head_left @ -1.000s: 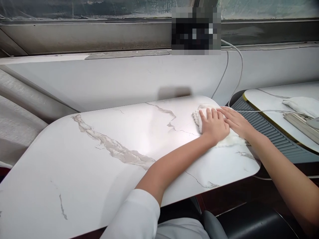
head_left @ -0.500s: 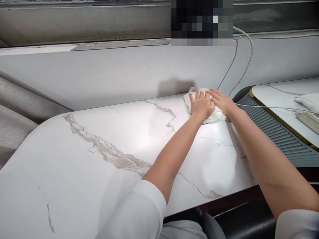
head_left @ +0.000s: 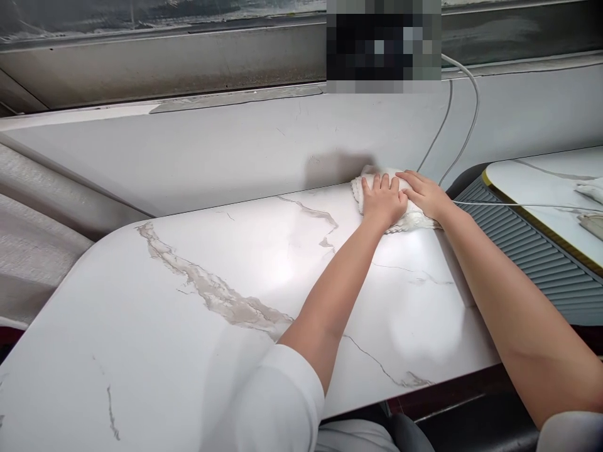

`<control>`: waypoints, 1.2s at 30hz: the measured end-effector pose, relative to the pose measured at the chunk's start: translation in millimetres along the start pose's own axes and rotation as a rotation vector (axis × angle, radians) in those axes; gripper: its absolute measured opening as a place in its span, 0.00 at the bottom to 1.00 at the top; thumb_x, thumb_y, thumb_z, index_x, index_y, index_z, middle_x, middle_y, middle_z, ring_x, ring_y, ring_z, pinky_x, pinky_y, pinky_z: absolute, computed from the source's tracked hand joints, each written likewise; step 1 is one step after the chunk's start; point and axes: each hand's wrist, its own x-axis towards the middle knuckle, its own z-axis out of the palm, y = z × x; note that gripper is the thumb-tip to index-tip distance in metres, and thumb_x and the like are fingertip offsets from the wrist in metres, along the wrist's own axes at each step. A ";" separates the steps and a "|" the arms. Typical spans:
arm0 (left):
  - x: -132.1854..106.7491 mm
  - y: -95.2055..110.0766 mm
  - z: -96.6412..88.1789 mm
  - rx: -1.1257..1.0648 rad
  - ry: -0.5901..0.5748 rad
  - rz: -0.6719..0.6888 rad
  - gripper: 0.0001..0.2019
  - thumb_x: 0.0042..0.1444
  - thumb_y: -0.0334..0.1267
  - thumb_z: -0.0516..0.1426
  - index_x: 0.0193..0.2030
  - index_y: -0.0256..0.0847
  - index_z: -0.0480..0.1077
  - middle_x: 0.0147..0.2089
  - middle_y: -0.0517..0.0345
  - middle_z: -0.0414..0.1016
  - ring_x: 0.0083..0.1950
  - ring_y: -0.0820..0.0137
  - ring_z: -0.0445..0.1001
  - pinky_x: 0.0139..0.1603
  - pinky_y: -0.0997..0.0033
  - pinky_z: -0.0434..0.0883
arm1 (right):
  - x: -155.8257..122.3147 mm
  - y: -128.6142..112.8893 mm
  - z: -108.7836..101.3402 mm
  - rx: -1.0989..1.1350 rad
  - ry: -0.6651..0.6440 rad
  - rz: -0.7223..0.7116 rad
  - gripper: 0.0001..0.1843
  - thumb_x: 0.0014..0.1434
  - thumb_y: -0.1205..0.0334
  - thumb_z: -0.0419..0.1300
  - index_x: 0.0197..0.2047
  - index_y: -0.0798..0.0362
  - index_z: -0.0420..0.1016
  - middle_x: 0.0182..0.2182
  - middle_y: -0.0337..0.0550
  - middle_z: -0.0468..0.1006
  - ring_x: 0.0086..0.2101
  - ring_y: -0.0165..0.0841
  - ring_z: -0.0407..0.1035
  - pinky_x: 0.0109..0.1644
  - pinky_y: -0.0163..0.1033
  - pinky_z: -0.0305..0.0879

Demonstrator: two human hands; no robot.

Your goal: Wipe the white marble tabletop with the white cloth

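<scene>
A white cloth (head_left: 414, 221) with a scalloped edge lies bunched on the white marble-patterned tabletop (head_left: 226, 270), close to its far edge by the wall. Flat on the cloth, fingers spread, rests my left hand (head_left: 384, 202). Beside it my right hand (head_left: 426, 196) presses on the cloth's right part, its fingers stretched out towards the left hand. Both palms face down, and they hide much of the cloth.
White cables (head_left: 473, 119) hang down the wall (head_left: 235, 150) behind the table; one runs rightward. To the right stands a counter with ribbed grey side (head_left: 532, 245) and gold trim, bearing folded cloths (head_left: 592, 188). Pale curtain-like fabric (head_left: 38, 226) hangs at the left.
The view has shifted slightly, so the table appears a little further right and lower. Both hands stay on the cloth in almost the same spot.
</scene>
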 end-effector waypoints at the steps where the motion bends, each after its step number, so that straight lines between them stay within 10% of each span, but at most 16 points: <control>1: -0.8 -0.1 -0.2 0.002 -0.010 0.008 0.26 0.68 0.39 0.38 0.70 0.35 0.54 0.73 0.52 0.53 0.74 0.61 0.48 0.74 0.45 0.41 | -3.0 -1.0 -0.2 -0.008 0.002 0.018 0.30 0.64 0.51 0.44 0.68 0.44 0.59 0.67 0.44 0.61 0.65 0.48 0.54 0.66 0.59 0.54; 36: -193.1 54.9 -30.7 0.121 0.129 0.271 0.26 0.66 0.41 0.44 0.65 0.27 0.62 0.64 0.37 0.67 0.64 0.48 0.63 0.64 0.40 0.58 | -217.4 -90.7 -35.9 -0.166 -0.002 -0.018 0.30 0.69 0.50 0.34 0.72 0.41 0.49 0.69 0.46 0.55 0.68 0.44 0.48 0.70 0.65 0.40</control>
